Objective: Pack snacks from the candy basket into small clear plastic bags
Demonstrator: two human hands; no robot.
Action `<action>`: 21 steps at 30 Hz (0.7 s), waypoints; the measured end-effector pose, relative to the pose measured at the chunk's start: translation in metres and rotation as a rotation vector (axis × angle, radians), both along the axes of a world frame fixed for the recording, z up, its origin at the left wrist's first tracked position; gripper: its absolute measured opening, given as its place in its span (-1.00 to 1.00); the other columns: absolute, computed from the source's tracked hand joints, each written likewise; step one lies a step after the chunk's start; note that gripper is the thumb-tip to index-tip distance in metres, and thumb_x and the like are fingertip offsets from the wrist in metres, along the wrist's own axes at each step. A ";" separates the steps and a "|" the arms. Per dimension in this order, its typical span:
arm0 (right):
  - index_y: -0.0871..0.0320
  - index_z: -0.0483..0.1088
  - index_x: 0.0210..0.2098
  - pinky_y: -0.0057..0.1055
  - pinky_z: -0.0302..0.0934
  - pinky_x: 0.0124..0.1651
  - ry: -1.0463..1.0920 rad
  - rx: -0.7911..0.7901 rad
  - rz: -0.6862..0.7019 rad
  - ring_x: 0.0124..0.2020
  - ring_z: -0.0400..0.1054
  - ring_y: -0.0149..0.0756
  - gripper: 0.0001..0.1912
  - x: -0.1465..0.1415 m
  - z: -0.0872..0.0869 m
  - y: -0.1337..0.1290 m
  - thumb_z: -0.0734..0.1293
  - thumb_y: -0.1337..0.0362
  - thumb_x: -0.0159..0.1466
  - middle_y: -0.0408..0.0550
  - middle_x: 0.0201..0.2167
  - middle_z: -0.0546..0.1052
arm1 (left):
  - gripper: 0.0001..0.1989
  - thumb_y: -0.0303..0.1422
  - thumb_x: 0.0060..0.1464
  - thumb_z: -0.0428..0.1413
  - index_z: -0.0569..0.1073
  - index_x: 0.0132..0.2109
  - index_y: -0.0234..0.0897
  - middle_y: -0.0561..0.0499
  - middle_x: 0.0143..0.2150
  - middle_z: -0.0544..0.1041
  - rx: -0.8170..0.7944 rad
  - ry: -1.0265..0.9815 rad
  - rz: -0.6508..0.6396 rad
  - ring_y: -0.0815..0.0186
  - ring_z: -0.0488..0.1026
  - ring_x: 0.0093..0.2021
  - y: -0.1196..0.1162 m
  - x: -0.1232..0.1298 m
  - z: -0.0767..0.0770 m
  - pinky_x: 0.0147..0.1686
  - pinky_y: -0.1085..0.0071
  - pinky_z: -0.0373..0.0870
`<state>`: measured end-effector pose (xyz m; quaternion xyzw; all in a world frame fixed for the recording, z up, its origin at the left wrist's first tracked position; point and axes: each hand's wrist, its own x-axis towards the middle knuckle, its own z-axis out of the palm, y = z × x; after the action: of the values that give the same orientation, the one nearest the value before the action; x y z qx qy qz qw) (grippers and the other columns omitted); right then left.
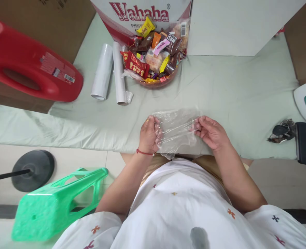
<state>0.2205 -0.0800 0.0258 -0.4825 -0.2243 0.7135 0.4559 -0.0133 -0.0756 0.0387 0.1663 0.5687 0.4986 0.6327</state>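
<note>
Holding a thin transparent plastic [177, 129] from its two sides, the person keeps it spread in front of the body, over the near edge of the counter [220, 90]. The left hand [148, 134] is closed around one side, with the thumb lying on top, and the right hand [210, 132] pinches the opposite side narrowly between the thumb and fingers. The hands stand well apart, probably because so light a material would fold on itself if only one side were held; the creases running across between them suggest a slight pull. Whether the plastic touches the counter, I cannot tell. Farther back, the bowl [160, 84] is heaped with wrapped snacks [155, 55], just in front of the printed carton [140, 12], and its raised wall seems useful for keeping the pile together. Beside it, to the left, two white rolls [102, 72] lie almost parallel. The keys [281, 130] rest at the right, near the front, perhaps to stay within easy reach.
</note>
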 end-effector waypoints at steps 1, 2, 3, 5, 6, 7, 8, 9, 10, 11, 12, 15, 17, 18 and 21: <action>0.09 0.51 -0.40 -0.39 0.44 -0.23 -0.057 0.011 -0.041 -0.38 0.44 -0.37 -0.63 0.002 0.001 0.002 0.65 0.02 0.03 -0.21 -0.50 0.44 | -0.52 0.11 0.19 0.19 0.31 -0.36 -0.19 0.28 -0.67 0.12 0.010 0.033 0.018 0.53 -0.05 -0.77 0.001 -0.001 0.000 -0.75 0.45 -0.21; 0.09 0.51 -0.41 -0.40 0.43 -0.28 -0.126 0.027 -0.084 -0.41 0.43 -0.38 -0.61 0.003 0.001 0.004 0.65 0.00 0.01 -0.21 -0.51 0.43 | -0.52 0.10 0.20 0.19 0.32 -0.37 -0.20 0.27 -0.67 0.12 0.024 0.071 0.041 0.53 -0.04 -0.76 0.002 -0.002 0.000 -0.75 0.46 -0.19; 0.08 0.50 -0.41 -0.40 0.43 -0.32 -0.198 0.048 -0.126 -0.43 0.42 -0.38 -0.60 0.004 0.001 0.005 0.65 -0.02 0.00 -0.20 -0.49 0.44 | -0.53 0.08 0.21 0.19 0.33 -0.38 -0.21 0.26 -0.67 0.12 0.038 0.106 0.064 0.53 -0.02 -0.76 0.003 -0.002 0.000 -0.75 0.46 -0.16; 0.07 0.49 -0.41 -0.40 0.38 -0.43 -0.324 0.088 -0.195 -0.49 0.38 -0.38 -0.56 0.002 0.001 0.006 0.64 -0.09 0.01 -0.19 -0.45 0.47 | -0.54 0.04 0.23 0.19 0.34 -0.40 -0.22 0.25 -0.67 0.14 0.056 0.139 0.088 0.52 0.00 -0.75 0.004 -0.001 0.001 -0.75 0.47 -0.14; 0.06 0.48 -0.39 -0.39 0.36 -0.47 -0.356 0.100 -0.215 -0.51 0.37 -0.38 -0.55 0.000 0.001 0.005 0.62 -0.13 0.03 -0.18 -0.43 0.48 | -0.55 0.02 0.25 0.18 0.34 -0.40 -0.22 0.25 -0.68 0.15 0.057 0.133 0.085 0.52 0.00 -0.76 0.005 -0.001 0.001 -0.75 0.47 -0.15; 0.05 0.49 -0.37 -0.38 0.35 -0.48 -0.361 0.101 -0.218 -0.51 0.38 -0.37 -0.53 -0.002 0.002 0.005 0.59 -0.18 0.05 -0.17 -0.40 0.50 | -0.56 0.00 0.27 0.17 0.34 -0.40 -0.21 0.25 -0.68 0.14 0.055 0.117 0.079 0.52 -0.01 -0.76 0.005 0.000 0.001 -0.76 0.47 -0.16; 0.04 0.50 -0.33 -0.37 0.35 -0.47 -0.337 0.090 -0.198 -0.49 0.39 -0.35 -0.51 -0.004 0.002 0.003 0.56 -0.22 0.07 -0.15 -0.38 0.52 | -0.57 -0.01 0.29 0.15 0.33 -0.40 -0.21 0.25 -0.68 0.13 0.053 0.099 0.075 0.52 -0.03 -0.77 0.005 0.002 0.000 -0.76 0.47 -0.18; 0.04 0.52 -0.28 -0.36 0.36 -0.44 -0.291 0.071 -0.154 -0.45 0.42 -0.32 -0.49 -0.006 0.003 0.002 0.53 -0.25 0.10 -0.12 -0.35 0.54 | -0.58 -0.02 0.32 0.12 0.33 -0.39 -0.21 0.26 -0.69 0.13 0.053 0.085 0.077 0.52 -0.04 -0.78 0.006 0.002 0.000 -0.76 0.47 -0.18; 0.05 0.54 -0.21 -0.36 0.37 -0.40 -0.235 0.049 -0.088 -0.41 0.44 -0.30 -0.47 -0.007 0.004 0.001 0.52 -0.26 0.12 -0.09 -0.32 0.57 | -0.59 -0.03 0.34 0.09 0.33 -0.39 -0.20 0.26 -0.70 0.12 0.057 0.079 0.088 0.52 -0.05 -0.79 0.006 0.003 -0.001 -0.77 0.47 -0.18; 0.06 0.56 -0.16 -0.36 0.37 -0.35 -0.182 0.030 -0.008 -0.37 0.45 -0.29 -0.45 -0.007 0.006 -0.001 0.51 -0.25 0.13 -0.07 -0.30 0.59 | -0.59 -0.04 0.36 0.07 0.33 -0.38 -0.20 0.27 -0.70 0.11 0.062 0.081 0.103 0.52 -0.05 -0.80 0.007 0.003 -0.002 -0.76 0.48 -0.16; 0.08 0.57 -0.13 -0.36 0.36 -0.32 -0.143 0.017 0.072 -0.36 0.44 -0.30 -0.45 -0.005 0.007 -0.002 0.53 -0.22 0.12 -0.05 -0.29 0.61 | -0.60 -0.05 0.37 0.05 0.33 -0.37 -0.20 0.27 -0.71 0.11 0.068 0.088 0.122 0.52 -0.05 -0.80 0.008 0.002 -0.003 -0.76 0.48 -0.14; 0.13 0.61 -0.20 -0.42 0.29 -0.29 -0.136 0.018 0.217 -0.37 0.40 -0.37 -0.52 0.004 0.009 -0.005 0.64 -0.05 0.03 -0.07 -0.33 0.60 | -0.60 -0.07 0.39 0.04 0.32 -0.36 -0.21 0.28 -0.71 0.09 0.074 0.113 0.177 0.52 -0.05 -0.80 0.011 -0.003 -0.008 -0.76 0.50 -0.12; 0.12 0.60 -0.31 -0.44 0.27 -0.29 -0.166 0.038 0.205 -0.38 0.37 -0.40 -0.58 0.010 0.010 -0.005 0.68 0.02 -0.03 -0.12 -0.36 0.57 | -0.61 -0.09 0.40 0.02 0.32 -0.37 -0.21 0.27 -0.70 0.09 0.071 0.116 0.193 0.53 -0.06 -0.79 0.013 -0.006 -0.010 -0.77 0.51 -0.15; 0.10 0.58 -0.34 -0.43 0.28 -0.27 -0.178 0.057 0.176 -0.36 0.38 -0.39 -0.60 0.012 0.011 -0.005 0.68 0.02 -0.03 -0.13 -0.37 0.56 | -0.61 -0.09 0.40 0.02 0.31 -0.36 -0.21 0.27 -0.69 0.09 0.070 0.113 0.193 0.53 -0.07 -0.79 0.013 -0.007 -0.011 -0.77 0.52 -0.17; 0.05 0.51 -0.37 -0.36 0.38 -0.13 -0.205 0.156 0.061 -0.24 0.44 -0.31 -0.61 0.011 0.011 -0.001 0.63 -0.05 0.05 -0.14 -0.29 0.55 | -0.59 -0.04 0.36 0.05 0.31 -0.36 -0.21 0.26 -0.68 0.07 0.067 0.109 0.157 0.53 -0.10 -0.77 0.013 -0.004 -0.013 -0.79 0.51 -0.21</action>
<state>0.2312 -0.0806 0.0372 -0.5090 -0.3390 0.6545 0.4446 -0.0174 -0.0630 0.0255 0.1693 0.5963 0.5556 0.5541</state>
